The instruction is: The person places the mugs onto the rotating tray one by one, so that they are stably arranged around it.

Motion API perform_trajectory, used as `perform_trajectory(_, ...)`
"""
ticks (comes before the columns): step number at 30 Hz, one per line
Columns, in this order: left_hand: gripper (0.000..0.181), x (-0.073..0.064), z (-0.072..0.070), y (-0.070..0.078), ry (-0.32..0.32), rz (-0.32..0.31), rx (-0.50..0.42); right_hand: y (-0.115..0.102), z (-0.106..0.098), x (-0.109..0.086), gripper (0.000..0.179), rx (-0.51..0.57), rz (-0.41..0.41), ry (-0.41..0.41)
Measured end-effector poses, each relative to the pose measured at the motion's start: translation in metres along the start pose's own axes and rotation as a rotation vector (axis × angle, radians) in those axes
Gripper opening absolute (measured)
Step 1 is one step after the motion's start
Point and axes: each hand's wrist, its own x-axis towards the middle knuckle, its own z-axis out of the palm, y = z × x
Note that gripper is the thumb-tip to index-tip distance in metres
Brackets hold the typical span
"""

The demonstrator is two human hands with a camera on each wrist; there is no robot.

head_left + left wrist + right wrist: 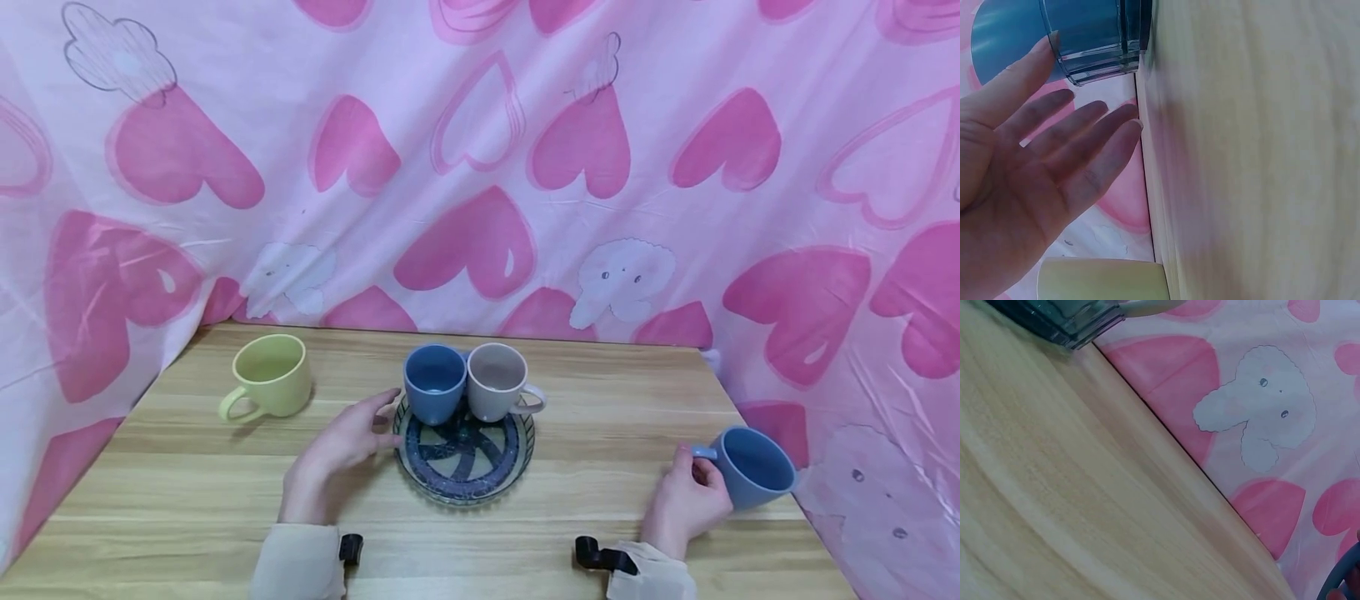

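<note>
Right hand (688, 497) grips the right blue mug (756, 477), likely rigid and breakable, sensibly by its handle (703, 452); left hand (343, 440) empty.

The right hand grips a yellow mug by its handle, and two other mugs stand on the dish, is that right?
Not the colour: the head view shows the right hand gripping a blue mug, not a yellow one. It does grip it by its handle, and two other mugs do stand on the dish.
</note>
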Motion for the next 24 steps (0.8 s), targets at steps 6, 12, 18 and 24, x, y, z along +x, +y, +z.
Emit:
perform_trajectory(6,0.08,0.002,0.002,0.001,-0.05,-0.004,-0.039,-0.003,-0.003,0.003,0.014,-0.012,0.02,0.005)
perform_trajectory(12,0.092,0.005,0.003,0.0,-0.109,0.058,-0.098,-0.006,-0.007,0.005,0.016,-0.063,0.016,0.006)
perform_trajectory(18,0.095,0.003,0.003,0.001,-0.132,0.042,-0.095,-0.008,-0.013,0.006,0.024,-0.173,0.01,-0.01)
perform_trajectory(24,0.091,0.0,0.003,0.001,-0.124,0.015,-0.069,-0.008,-0.017,0.007,0.026,-0.239,-0.023,-0.001)
